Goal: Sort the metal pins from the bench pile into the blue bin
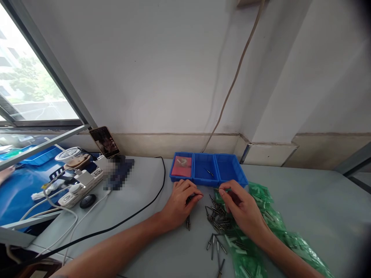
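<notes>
My left hand (180, 202) rests on the grey table (139, 231), its fingers curled round a small dark metal pin near the fingertips. My right hand (242, 208) is pinched shut on a thin pin with a green end, held just in front of the blue trays. Between and below the hands lies a loose heap of several small metal pins (217, 224). Green plastic bags (261, 231) lie under and to the right of my right hand.
Three joined blue trays (209, 170) stand against the wall; the left one holds a red pad, the middle one a pin. A black cable (139, 212) crosses the table. A power strip (79, 187), chargers and a propped phone (104, 141) sit at the left.
</notes>
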`<state>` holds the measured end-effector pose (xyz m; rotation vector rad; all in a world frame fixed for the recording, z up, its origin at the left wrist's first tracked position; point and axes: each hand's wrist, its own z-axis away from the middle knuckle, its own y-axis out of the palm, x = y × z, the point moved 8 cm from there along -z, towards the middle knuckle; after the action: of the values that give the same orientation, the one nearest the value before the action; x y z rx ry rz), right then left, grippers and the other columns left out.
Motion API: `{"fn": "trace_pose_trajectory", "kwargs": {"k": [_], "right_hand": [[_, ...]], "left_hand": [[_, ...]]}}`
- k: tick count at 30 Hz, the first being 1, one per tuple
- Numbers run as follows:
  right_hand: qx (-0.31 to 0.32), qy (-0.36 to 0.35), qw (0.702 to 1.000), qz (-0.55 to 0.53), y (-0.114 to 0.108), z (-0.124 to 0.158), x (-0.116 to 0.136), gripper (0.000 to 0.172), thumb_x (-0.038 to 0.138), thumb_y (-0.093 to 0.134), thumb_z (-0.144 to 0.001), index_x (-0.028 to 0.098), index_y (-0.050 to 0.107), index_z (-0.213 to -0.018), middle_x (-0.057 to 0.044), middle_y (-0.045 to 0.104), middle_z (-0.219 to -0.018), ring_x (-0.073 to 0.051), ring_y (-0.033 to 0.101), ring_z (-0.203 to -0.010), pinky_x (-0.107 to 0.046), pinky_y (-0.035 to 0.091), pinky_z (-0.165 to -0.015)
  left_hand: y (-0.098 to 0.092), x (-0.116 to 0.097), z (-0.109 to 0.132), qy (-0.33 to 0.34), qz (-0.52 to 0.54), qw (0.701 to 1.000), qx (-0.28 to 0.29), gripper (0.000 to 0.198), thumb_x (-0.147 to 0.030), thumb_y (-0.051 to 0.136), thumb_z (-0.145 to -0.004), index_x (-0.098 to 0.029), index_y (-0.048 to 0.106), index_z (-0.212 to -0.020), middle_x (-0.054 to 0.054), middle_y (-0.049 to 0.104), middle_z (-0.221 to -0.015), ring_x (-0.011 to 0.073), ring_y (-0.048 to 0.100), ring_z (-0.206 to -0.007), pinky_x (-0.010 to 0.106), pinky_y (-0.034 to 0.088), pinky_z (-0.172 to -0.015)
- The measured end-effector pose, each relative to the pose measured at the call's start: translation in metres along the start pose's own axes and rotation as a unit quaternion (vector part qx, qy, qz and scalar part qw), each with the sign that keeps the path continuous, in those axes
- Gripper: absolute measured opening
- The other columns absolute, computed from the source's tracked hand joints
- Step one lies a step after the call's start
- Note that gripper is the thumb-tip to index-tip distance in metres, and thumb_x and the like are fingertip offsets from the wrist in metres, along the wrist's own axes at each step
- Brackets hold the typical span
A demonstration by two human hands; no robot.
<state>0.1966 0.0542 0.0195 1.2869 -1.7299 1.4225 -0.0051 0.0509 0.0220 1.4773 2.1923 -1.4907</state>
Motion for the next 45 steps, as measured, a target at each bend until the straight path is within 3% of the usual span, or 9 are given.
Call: {"fn": "trace_pose_trajectory", "kwargs": {"k": [4, 9, 15, 19, 30, 34, 39, 42, 45], "right_hand": [[-0.015, 0.051, 0.995, -0.090, 0.002, 0.002, -0.008, 0.032, 0.052, 0.061, -0.103, 0.023, 0.063, -0.089, -0.012, 0.069, -0.126, -0.012, 0.059, -0.055, -0.028, 0.049, -0.044], [-0.053, 0.079, 0.986, -0.133, 0.000, 0.005, -0.006, 0.041, 0.055, 0.068, -0.097, 0.023, 0.054, -0.076, -0.013, 0.077, -0.118, -0.011, 0.056, -0.052, -0.028, 0.051, -0.044], [-0.075, 0.067, 0.985, -0.143, -0.004, 0.005, -0.001, 0.043, 0.053, 0.071, -0.095, 0.022, 0.051, -0.072, -0.017, 0.076, -0.128, -0.013, 0.063, -0.056, -0.029, 0.053, -0.043], [-0.068, 0.078, 0.984, -0.143, -0.003, 0.006, -0.003, 0.041, 0.052, 0.070, -0.097, 0.023, 0.053, -0.074, -0.014, 0.079, -0.113, -0.013, 0.061, -0.054, -0.030, 0.055, -0.046], [-0.046, 0.092, 0.975, -0.199, 0.000, 0.002, -0.006, 0.038, 0.061, 0.065, -0.100, 0.024, 0.055, -0.093, -0.002, 0.069, -0.090, -0.009, 0.052, -0.045, -0.021, 0.041, -0.034], [-0.056, 0.097, 0.973, -0.201, 0.002, 0.001, -0.009, 0.039, 0.063, 0.060, -0.102, 0.026, 0.057, -0.114, 0.005, 0.053, -0.074, -0.011, 0.047, -0.045, -0.020, 0.038, -0.034], [-0.061, 0.095, 0.981, -0.158, 0.001, 0.000, -0.013, 0.044, 0.064, 0.059, -0.102, 0.026, 0.059, -0.125, 0.009, 0.046, -0.060, -0.013, 0.045, -0.045, -0.023, 0.041, -0.040], [-0.064, 0.096, 0.984, -0.139, -0.001, 0.000, -0.015, 0.046, 0.064, 0.056, -0.104, 0.026, 0.062, -0.130, 0.007, 0.048, -0.062, -0.014, 0.046, -0.048, -0.024, 0.043, -0.043], [-0.068, 0.089, 0.984, -0.139, -0.001, 0.000, -0.016, 0.045, 0.062, 0.059, -0.102, 0.027, 0.063, -0.131, 0.002, 0.058, -0.081, -0.012, 0.047, -0.050, -0.025, 0.045, -0.043]], "left_hand": [[0.000, 0.001, 0.000, 0.001, -0.017, 1.000, -0.010, 0.017, -0.030, 0.059, -0.110, -0.023, 0.074, -0.106, 0.006, 0.065, -0.105, 0.0224, 0.059, -0.099, 0.039, 0.041, -0.090], [0.001, 0.001, 0.000, -0.002, 0.004, 1.000, -0.002, 0.014, -0.029, 0.061, -0.109, -0.022, 0.072, -0.104, 0.005, 0.068, -0.101, 0.0223, 0.059, -0.097, 0.040, 0.041, -0.091], [0.001, 0.004, 0.000, -0.008, 0.012, 1.000, -0.016, 0.024, -0.029, 0.066, -0.106, -0.019, 0.059, -0.085, 0.003, 0.063, -0.092, 0.0208, 0.054, -0.091, 0.038, 0.040, -0.086], [0.003, 0.006, 0.000, -0.012, 0.010, 1.000, -0.010, 0.028, -0.026, 0.067, -0.105, -0.019, 0.054, -0.082, 0.002, 0.060, -0.089, 0.0200, 0.052, -0.088, 0.037, 0.039, -0.085], [0.004, 0.005, 0.002, -0.018, 0.017, 1.000, -0.003, 0.031, -0.025, 0.065, -0.105, -0.019, 0.051, -0.079, 0.001, 0.059, -0.087, 0.0197, 0.051, -0.087, 0.037, 0.039, -0.085], [0.002, 0.003, 0.000, -0.017, 0.012, 1.000, -0.002, 0.027, -0.029, 0.063, -0.108, -0.020, 0.057, -0.083, 0.003, 0.064, -0.090, 0.0208, 0.054, -0.090, 0.038, 0.041, -0.087], [0.001, 0.001, 0.000, -0.004, 0.015, 1.000, -0.002, 0.017, -0.030, 0.061, -0.109, -0.021, 0.070, -0.099, 0.006, 0.071, -0.101, 0.0225, 0.059, -0.097, 0.041, 0.042, -0.091], [0.003, 0.001, 0.000, -0.006, 0.014, 1.000, 0.011, 0.016, -0.028, 0.060, -0.110, -0.023, 0.075, -0.107, 0.004, 0.075, -0.105, 0.0223, 0.061, -0.099, 0.041, 0.041, -0.092], [0.004, 0.000, 0.000, -0.008, 0.011, 1.000, 0.021, 0.017, -0.027, 0.059, -0.111, -0.025, 0.076, -0.111, 0.003, 0.077, -0.106, 0.0213, 0.062, -0.098, 0.041, 0.041, -0.092]]}}
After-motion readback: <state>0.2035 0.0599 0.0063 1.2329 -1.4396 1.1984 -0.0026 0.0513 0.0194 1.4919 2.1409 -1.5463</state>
